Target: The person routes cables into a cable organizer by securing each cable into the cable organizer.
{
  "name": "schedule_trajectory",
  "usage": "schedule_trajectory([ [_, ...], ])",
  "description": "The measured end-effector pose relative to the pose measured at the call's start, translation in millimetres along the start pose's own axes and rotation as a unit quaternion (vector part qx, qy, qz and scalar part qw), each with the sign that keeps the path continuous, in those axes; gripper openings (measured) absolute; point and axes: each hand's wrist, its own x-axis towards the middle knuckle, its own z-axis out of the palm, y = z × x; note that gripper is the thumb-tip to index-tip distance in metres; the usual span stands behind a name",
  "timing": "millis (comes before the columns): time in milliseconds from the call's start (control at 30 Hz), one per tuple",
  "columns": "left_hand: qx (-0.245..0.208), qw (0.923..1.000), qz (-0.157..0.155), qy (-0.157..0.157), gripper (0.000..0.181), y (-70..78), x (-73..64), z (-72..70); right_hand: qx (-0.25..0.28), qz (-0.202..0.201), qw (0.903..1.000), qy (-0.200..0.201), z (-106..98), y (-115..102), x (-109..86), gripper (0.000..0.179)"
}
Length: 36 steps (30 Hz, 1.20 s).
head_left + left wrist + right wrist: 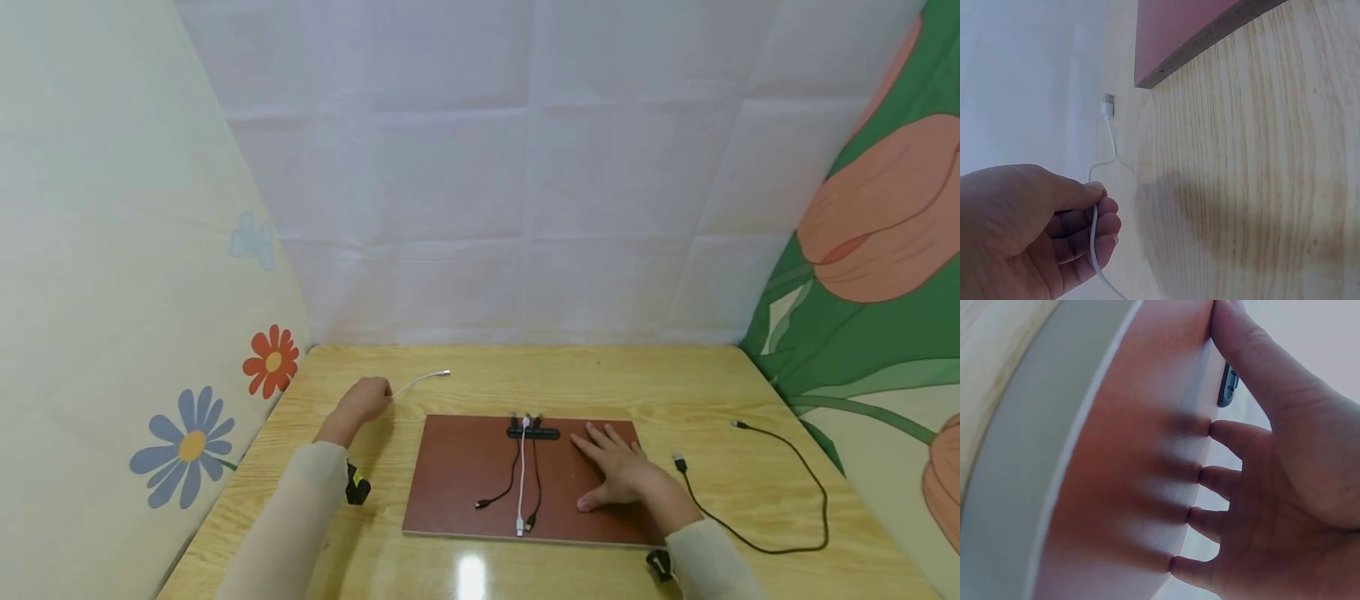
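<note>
In the left wrist view my left hand (1054, 231) pinches a white USB cable (1093, 237) between thumb and fingers. The cable's USB-A plug (1109, 106) lies beyond the hand; in the head view the left hand (365, 400) is left of the reddish-brown board (457, 467). My right hand (618, 467) rests on the board's right part with its fingers spread, fingertips touching the surface in the right wrist view. A black cable holder (547, 433) sits near the board's far edge. One white cable (522, 475) and two black cables (513, 479) run from it toward the near edge.
A loose black USB cable (825, 500) curves over the wooden table (675, 375) right of the board. A white cloth (480, 208) hangs behind the table, and flowered cloths (187, 442) stand along both sides.
</note>
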Motion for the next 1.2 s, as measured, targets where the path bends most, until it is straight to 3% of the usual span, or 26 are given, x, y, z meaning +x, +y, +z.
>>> schedule_trajectory([
  [167, -0.021, 0.9996, -0.007, 0.016, 0.019, 5.9, -3.6, -1.5, 0.001, 0.001, 1.0, -0.001, 0, 0, 0.3, 0.111],
  [433, -0.037, 0.9957, 0.007, 0.085, 0.018, 17.0, -8.7, -7.8, -0.001, 0.003, 1.0, 0.0, -1, 0, 0.9, 0.111],
  [667, -0.067, 0.9921, 0.008, 0.106, 0.021, 29.7, -17.3, -12.0, 0.003, 0.005, 1.0, 0.0, 0, 0, 0.6, 0.11],
  [1000, -0.128, 0.9787, 0.015, 0.159, 0.023, 51.6, -34.8, -19.8, 0.009, 0.003, 0.9999, 0.004, 1, -1, 0.8, 0.11],
  [1200, -0.146, 0.9701, 0.038, 0.19, 0.02, 68.6, -46.5, -25.6, 0.006, 0.001, 1.0, 0.007, 2, 1, 2.2, 0.11],
])
